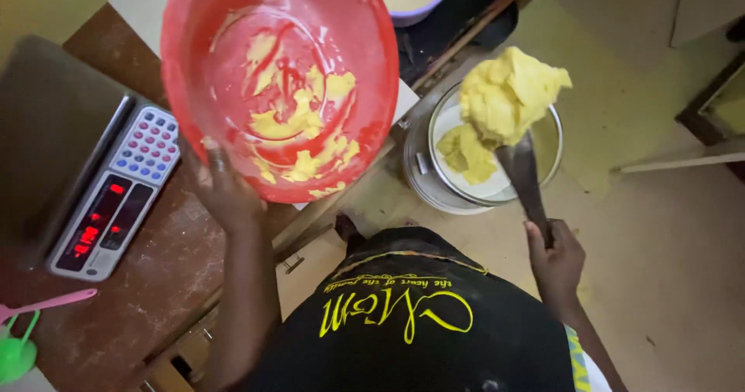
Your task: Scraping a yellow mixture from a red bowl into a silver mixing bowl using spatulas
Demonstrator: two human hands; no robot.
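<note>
The left hand (pixel 225 194) has its fingers clamped on the lower rim of a round red plastic bowl (pixel 233 19), tilted up and holding only yellow smears, with a grey digital scale (pixel 109 198) on the floury brown table (pixel 155 283) just left of those fingers. The right hand (pixel 555 256), fingers wrapped tight around a dark wooden spatula (pixel 521 176), holds a pale yellow lump of butter (pixel 508 89) above a round steel pot (pixel 419 159) with more butter inside. Judging by this, the transfer is nearly finished; dropping the lump cleanly calls for a steady tip.
</note>
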